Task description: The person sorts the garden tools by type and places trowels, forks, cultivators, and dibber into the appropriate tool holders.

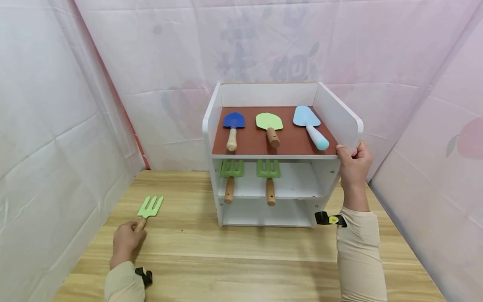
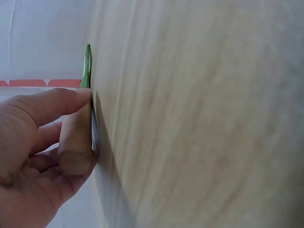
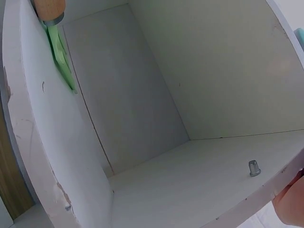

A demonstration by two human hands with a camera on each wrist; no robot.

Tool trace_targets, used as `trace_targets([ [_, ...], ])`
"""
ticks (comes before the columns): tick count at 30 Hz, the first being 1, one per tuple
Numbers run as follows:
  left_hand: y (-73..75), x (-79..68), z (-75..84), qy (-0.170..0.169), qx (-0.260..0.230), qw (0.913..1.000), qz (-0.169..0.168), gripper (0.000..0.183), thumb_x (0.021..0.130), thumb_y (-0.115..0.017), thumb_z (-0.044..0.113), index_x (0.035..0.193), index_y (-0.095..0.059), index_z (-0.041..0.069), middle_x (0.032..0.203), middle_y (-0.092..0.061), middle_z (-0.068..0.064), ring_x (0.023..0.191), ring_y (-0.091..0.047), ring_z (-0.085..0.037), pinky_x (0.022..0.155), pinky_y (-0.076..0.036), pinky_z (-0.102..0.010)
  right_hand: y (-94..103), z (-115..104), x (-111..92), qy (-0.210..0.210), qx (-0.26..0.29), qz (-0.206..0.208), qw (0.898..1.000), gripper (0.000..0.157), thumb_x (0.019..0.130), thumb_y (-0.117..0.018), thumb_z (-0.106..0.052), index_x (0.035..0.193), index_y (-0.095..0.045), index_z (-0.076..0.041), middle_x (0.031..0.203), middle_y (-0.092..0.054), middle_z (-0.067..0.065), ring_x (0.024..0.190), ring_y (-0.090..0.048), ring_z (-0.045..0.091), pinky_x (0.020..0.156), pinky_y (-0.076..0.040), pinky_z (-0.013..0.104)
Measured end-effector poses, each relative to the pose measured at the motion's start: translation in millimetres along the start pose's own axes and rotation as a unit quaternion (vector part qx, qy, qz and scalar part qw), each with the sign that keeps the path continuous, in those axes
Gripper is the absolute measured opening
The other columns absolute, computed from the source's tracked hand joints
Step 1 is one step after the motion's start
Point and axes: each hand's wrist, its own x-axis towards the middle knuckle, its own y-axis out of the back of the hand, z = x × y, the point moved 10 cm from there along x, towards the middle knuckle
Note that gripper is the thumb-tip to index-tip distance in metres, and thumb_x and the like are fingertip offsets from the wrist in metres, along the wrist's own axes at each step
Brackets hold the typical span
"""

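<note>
At the left of the table, my left hand (image 1: 126,239) holds a small green three-pronged garden fork (image 1: 150,207) by its wooden handle. In the left wrist view, thumb and fingers are around the handle (image 2: 76,147), low beside the tabletop, prongs pointing away. My right hand (image 1: 354,167) grips the front edge of the right side panel of a white shelf unit (image 1: 271,157), at top-board height. Two more green garden forks, one on the left (image 1: 232,168) and one near the middle (image 1: 268,168), lie on the middle shelf, handles jutting over its front edge.
On the brown top board lie a dark blue trowel (image 1: 234,120), a light green trowel (image 1: 269,121) and a light blue trowel (image 1: 306,116), handles toward the front. A metal shelf peg (image 3: 254,168) sticks out inside the unit. Pale printed cloth (image 1: 158,50) surrounds the wooden table (image 1: 226,260).
</note>
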Motion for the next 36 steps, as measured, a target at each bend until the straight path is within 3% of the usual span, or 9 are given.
trace_targets([
  [7, 2.0, 1.2, -2.0, 0.014, 0.0, 0.9999, -0.002, 0.04, 0.079, -0.063, 0.007, 0.113, -0.056, -0.014, 0.104, -0.055, -0.035, 0.091, -0.052, -0.048, 0.078, -0.041, -0.055, -0.7, -2, 0, 0.002, 0.004, 0.0, 1.0, 0.028, 0.077, -0.057, 0.006, 0.06, -0.036, -0.002, 0.058, -0.035, 0.0, 0.056, -0.036, 0.011, 0.047, -0.027, 0.02],
  [14, 4.2, -4.5, -3.1, 0.029, -0.016, 0.9994, 0.001, 0.04, 0.082, -0.061, 0.014, 0.112, -0.058, -0.012, 0.102, -0.058, -0.031, 0.088, -0.054, -0.045, 0.075, -0.043, -0.053, -1.9, 0, -1, -0.004, 0.002, -0.001, 1.0, 0.029, 0.078, -0.057, 0.005, 0.06, -0.037, -0.005, 0.057, -0.034, 0.001, 0.056, -0.036, 0.011, 0.047, -0.027, 0.02],
  [20, 4.5, -12.9, 5.9, 0.027, -0.067, 0.9967, 0.038, 0.045, 0.081, -0.062, 0.013, 0.118, -0.054, -0.012, 0.109, -0.056, -0.032, 0.097, -0.052, -0.047, 0.082, -0.04, -0.054, -0.2, -1, 0, -0.004, 0.004, 0.002, 1.0, 0.029, 0.077, -0.057, 0.006, 0.06, -0.036, -0.003, 0.057, -0.034, 0.0, 0.055, -0.035, 0.011, 0.047, -0.027, 0.02],
  [26, 4.4, -14.7, 12.5, 0.049, -0.147, 0.9839, 0.089, 0.04, 0.084, -0.062, 0.013, 0.118, -0.056, -0.008, 0.112, -0.055, -0.029, 0.103, -0.05, -0.042, 0.082, -0.041, -0.05, -0.8, -2, 1, 0.001, 0.002, 0.0, 1.0, 0.027, 0.078, -0.058, 0.005, 0.061, -0.037, -0.003, 0.056, -0.033, 0.0, 0.055, -0.035, 0.011, 0.046, -0.026, 0.02],
  [36, 9.1, -25.0, 14.9, 0.098, -0.202, 0.9568, 0.184, 0.032, 0.087, -0.059, 0.019, 0.11, -0.065, -0.003, 0.106, -0.06, -0.021, 0.096, -0.053, -0.03, 0.076, -0.04, -0.037, 0.3, -1, 1, -0.001, -0.006, -0.001, 1.0, 0.027, 0.078, -0.057, 0.005, 0.061, -0.037, -0.004, 0.056, -0.033, 0.0, 0.054, -0.035, 0.011, 0.046, -0.026, 0.02],
])
